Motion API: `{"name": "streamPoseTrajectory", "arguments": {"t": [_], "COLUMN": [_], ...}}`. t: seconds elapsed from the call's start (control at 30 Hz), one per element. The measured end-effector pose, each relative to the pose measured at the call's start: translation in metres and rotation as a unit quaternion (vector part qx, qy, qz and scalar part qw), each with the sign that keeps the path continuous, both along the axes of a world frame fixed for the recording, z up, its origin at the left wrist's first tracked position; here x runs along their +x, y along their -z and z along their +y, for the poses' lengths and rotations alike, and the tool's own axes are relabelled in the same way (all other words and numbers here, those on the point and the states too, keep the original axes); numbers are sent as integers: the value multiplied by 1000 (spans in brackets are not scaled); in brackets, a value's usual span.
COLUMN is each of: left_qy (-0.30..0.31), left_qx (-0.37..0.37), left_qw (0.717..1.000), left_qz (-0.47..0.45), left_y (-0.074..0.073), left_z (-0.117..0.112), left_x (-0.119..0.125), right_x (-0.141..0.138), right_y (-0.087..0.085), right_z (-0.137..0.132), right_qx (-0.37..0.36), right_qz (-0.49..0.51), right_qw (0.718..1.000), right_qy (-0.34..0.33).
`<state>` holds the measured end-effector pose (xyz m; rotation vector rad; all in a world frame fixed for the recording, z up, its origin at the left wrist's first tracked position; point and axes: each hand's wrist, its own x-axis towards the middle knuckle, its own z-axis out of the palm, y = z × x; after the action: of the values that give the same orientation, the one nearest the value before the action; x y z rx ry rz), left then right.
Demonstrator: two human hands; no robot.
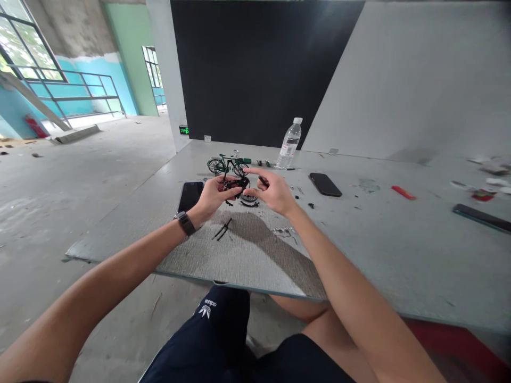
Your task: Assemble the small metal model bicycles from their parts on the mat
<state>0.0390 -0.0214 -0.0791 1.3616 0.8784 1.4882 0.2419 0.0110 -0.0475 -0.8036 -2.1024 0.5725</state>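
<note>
My left hand [212, 197] is closed around a black model bicycle frame [235, 183], held just above the table. A small spoked wheel [249, 198] shows under and behind it; whether it is attached I cannot tell. My right hand [277, 192] is on the other side of the frame, index finger stretched out and thumb by the wheel. A short dark stick-like tool [263, 182] is tucked in its curled fingers. Behind both hands stands a green model bicycle [223, 164]. A black model fork [222, 229] lies on the table in front of my left hand.
Small metal parts [284, 232] lie near the front edge of the grey table [359, 250]. One phone [190, 196] lies by my left wrist, another [324, 184] to the right. A water bottle [289, 143] stands at the back. A red item [403, 192] lies farther right.
</note>
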Motion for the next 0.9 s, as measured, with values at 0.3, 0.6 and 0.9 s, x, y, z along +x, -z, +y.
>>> {"name": "streamPoseTrajectory", "arguments": {"t": [0.3,0.6,0.9], "left_qy": [5,-114,-68], "left_qx": [-4,180,332], "left_qw": [1000,963,867], "left_qz": [-13,163,365], "left_y": [1,-3,-6], "left_z": [1,2,5], "left_x": [1,-13,-37], "right_x": [-1,-3,1], "right_y": [-1,-7,-15], "right_z": [-2,-5,-4], "right_qx": [5,-76,11], "right_qz": [-1,130,159], "right_qw": [1000,988,985], "right_qy": [5,23,71]}}
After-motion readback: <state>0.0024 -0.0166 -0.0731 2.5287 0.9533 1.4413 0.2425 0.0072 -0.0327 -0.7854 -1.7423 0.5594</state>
